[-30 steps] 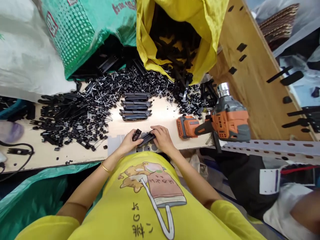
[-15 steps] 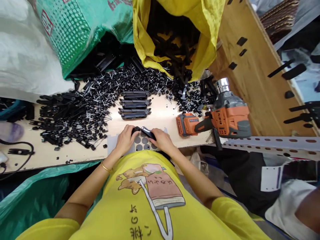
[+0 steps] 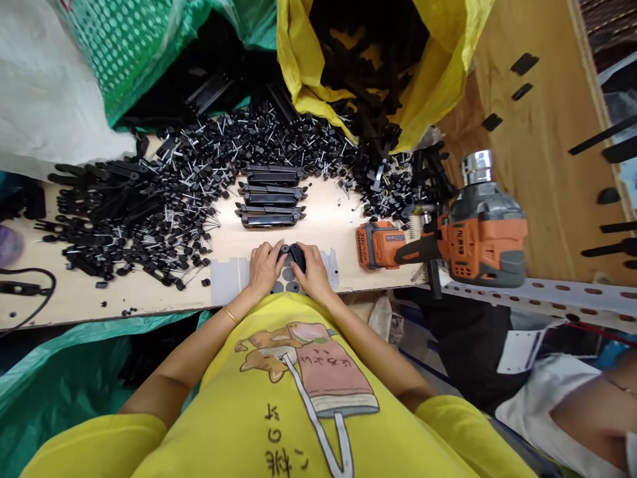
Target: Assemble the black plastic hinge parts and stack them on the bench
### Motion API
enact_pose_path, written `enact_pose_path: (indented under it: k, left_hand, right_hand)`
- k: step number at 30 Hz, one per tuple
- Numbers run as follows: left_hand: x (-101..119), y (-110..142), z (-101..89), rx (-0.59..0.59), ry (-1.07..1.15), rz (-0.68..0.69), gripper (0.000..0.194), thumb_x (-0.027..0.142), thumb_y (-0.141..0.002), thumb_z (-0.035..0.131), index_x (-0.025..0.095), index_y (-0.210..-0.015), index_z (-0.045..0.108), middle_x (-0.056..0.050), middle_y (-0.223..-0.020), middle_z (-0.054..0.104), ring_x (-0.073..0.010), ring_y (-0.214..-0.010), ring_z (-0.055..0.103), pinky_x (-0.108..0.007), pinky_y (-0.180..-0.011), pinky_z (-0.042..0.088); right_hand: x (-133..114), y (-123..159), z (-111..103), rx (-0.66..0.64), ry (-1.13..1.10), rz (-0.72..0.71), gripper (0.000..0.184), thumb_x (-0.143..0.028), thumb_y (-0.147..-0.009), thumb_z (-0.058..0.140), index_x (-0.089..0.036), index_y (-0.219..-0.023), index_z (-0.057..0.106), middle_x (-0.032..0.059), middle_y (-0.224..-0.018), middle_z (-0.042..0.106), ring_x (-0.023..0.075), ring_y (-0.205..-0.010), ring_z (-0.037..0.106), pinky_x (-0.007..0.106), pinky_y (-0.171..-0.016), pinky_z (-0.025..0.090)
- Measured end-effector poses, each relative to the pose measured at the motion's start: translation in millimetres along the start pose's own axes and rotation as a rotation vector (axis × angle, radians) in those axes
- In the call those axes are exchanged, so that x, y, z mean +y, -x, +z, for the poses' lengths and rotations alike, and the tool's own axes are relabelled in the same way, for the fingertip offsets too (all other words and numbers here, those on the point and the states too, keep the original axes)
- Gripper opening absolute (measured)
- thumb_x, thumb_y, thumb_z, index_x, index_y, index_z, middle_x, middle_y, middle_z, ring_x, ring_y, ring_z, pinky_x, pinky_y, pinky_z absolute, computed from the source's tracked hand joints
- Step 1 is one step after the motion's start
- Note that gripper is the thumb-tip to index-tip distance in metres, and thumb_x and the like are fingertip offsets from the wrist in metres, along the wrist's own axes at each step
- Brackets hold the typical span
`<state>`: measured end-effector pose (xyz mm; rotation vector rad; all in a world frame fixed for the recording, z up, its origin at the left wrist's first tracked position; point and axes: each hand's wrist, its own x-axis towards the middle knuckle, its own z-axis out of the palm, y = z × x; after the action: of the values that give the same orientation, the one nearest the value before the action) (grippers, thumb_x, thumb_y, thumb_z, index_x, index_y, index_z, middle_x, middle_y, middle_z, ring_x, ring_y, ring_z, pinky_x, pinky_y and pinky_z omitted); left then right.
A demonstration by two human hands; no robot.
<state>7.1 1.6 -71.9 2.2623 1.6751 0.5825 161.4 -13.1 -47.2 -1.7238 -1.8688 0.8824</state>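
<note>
At the bench's front edge, my left hand point(image 3: 265, 269) is closed around a small black part point(image 3: 283, 250) with a rounded end. My right hand point(image 3: 313, 271) grips a longer black piece point(image 3: 297, 255), and the two parts are side by side, almost touching. Most of both pieces is hidden by my fingers. Beneath my hands lies a grey plate point(image 3: 225, 282) with round dark circles in its middle. Just beyond stand several long black clip-like assemblies point(image 3: 273, 218), lined up in rows.
Loose black plastic pieces with metal pins point(image 3: 179, 199) are heaped to the left and back. An orange cordless impact wrench point(image 3: 482, 239) lies at the right. Behind are a yellow bag point(image 3: 458, 60) and a green bag point(image 3: 134, 60). Another person's arm point(image 3: 592, 405) shows at lower right.
The right-hand piece has turned from slanting left, with a shiny end showing, to pointing away from me beside the left-hand part. The whole view has shifted slightly.
</note>
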Motion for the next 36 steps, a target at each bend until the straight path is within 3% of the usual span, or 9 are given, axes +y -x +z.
enact_pose_path:
  k: [7,14,21,33,36]
  left_hand:
    - [3.6,5.0,-0.4,-0.025,0.019,0.010,0.033,0.031,-0.094,0.041,0.016,-0.118,0.058,-0.006,-0.079,0.052,-0.0202,-0.079,0.050,-0.032,-0.070,0.039]
    - [3.2,5.6,2.4,-0.031,0.248,-0.019,0.034,0.033,-0.094,0.042,0.018,-0.121,0.056,-0.003,-0.078,0.047,-0.0165,-0.076,0.049,-0.028,-0.069,0.044]
    - [1.0,5.7,1.8,0.004,0.318,0.009,0.035,0.033,-0.093,0.045,0.016,-0.121,0.056,-0.002,-0.078,0.045,-0.0152,-0.076,0.049,-0.026,-0.069,0.044]
    - [3.9,-0.8,-2.2,-0.128,0.123,0.049,0.035,0.035,-0.095,0.037,0.016,-0.117,0.058,-0.006,-0.082,0.052,-0.0200,-0.080,0.051,-0.032,-0.073,0.043]
    - [7.2,1.1,-1.2,-0.126,0.108,0.001,0.035,0.032,-0.096,0.032,0.016,-0.118,0.055,-0.007,-0.084,0.052,-0.0210,-0.083,0.052,-0.033,-0.074,0.044]
  right_hand:
    - [2.8,0.9,-1.8,0.018,-0.056,-0.020,0.044,-0.024,-0.082,0.048,-0.018,-0.126,0.044,0.0131,-0.114,0.052,0.0252,-0.109,0.052,0.041,-0.095,0.045]
    - [2.6,0.1,-2.7,-0.016,-0.038,-0.009,0.048,-0.021,-0.080,0.046,-0.018,-0.128,0.042,0.0137,-0.117,0.052,0.0255,-0.112,0.051,0.042,-0.097,0.044]
    - [7.6,0.0,-3.0,-0.023,-0.049,-0.043,0.045,-0.021,-0.080,0.046,-0.017,-0.125,0.043,0.0136,-0.116,0.052,0.0233,-0.112,0.051,0.039,-0.097,0.044]
    - [7.2,-1.4,-4.9,-0.036,-0.061,-0.055,0.046,-0.019,-0.077,0.046,-0.018,-0.124,0.043,0.0130,-0.114,0.053,0.0248,-0.109,0.052,0.041,-0.096,0.043]
    - [7.0,-1.7,-5.3,-0.038,-0.051,-0.057,0.047,-0.019,-0.078,0.045,-0.018,-0.124,0.043,0.0130,-0.114,0.052,0.0247,-0.109,0.051,0.041,-0.095,0.044]
